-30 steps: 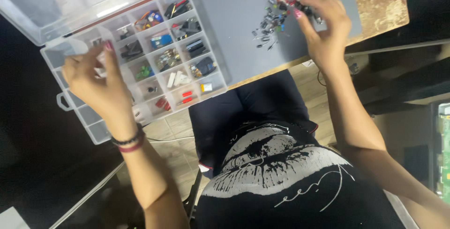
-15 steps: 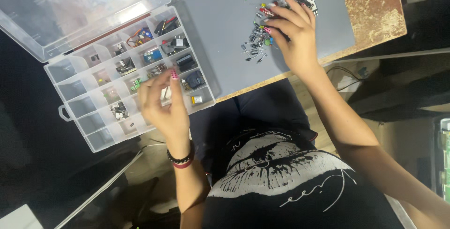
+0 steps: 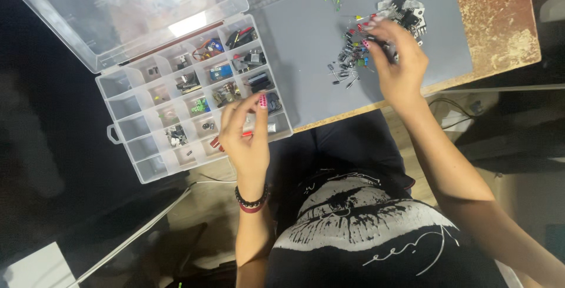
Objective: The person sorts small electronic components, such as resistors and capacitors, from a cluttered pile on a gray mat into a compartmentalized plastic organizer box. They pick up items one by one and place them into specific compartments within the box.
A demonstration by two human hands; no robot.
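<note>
Head view. A worn brown desk [image 3: 500, 23] carries a grey rubber work mat [image 3: 306, 46] across most of its top; bare, scuffed wood shows at the right edge. A clear plastic compartment box [image 3: 126, 108] with its hinged lid laid open overhangs the left end of the desk, its cells holding small electronic parts. The left hand [image 3: 244, 138] hovers over the near right cells of the box, fingers curled loosely; whether its grip holds anything cannot be told. A scattered pile of small electronic components [image 3: 353, 58] lies on the mat, far right. The right hand [image 3: 397, 64] rests on that pile, fingertips pinched among the parts; the piece held, if any, is too small to tell. Below the desk, wooden flooring [image 3: 194, 205] and dark surroundings show.
</note>
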